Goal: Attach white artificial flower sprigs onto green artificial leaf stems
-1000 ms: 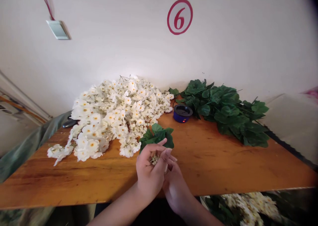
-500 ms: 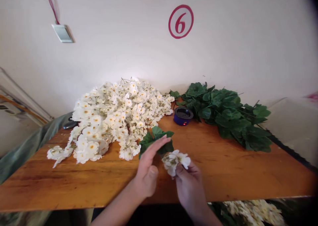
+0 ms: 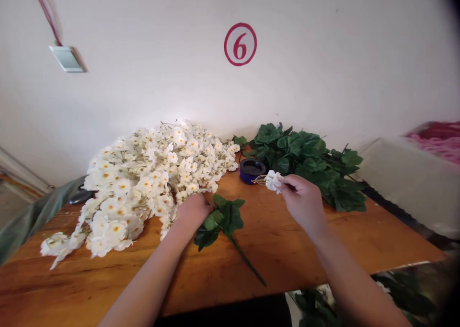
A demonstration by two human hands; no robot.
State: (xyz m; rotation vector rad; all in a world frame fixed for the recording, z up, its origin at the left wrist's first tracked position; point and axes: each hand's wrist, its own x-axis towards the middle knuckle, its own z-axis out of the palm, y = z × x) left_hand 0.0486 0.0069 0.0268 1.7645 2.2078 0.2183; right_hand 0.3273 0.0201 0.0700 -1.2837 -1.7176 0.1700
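My right hand (image 3: 305,200) pinches a small bunch of white artificial flowers (image 3: 273,181) by the blossoms. Its thin stems point left, at the front of a round blue pot (image 3: 247,177) with a dark inside and a small red light; whether they touch it I cannot tell. My left hand (image 3: 194,213) is closed at the right edge of a large heap of white artificial flowers (image 3: 143,174), its fingertips mostly hidden. Just right of that hand, a green leaf spray (image 3: 230,217) lies on the table, its bare stem slanting towards the front edge.
Behind the pot and to its right lies a pile of green leaf sprays (image 3: 305,150). The wooden table (image 3: 287,255) backs onto a white wall. A pale sack (image 3: 413,183) stands at the right, and more leaves (image 3: 316,308) lie below the front edge.
My right hand has carried the white flowers forward and right to the pot. My left hand, open before, has moved left to the heap and closed. The view has shifted right.
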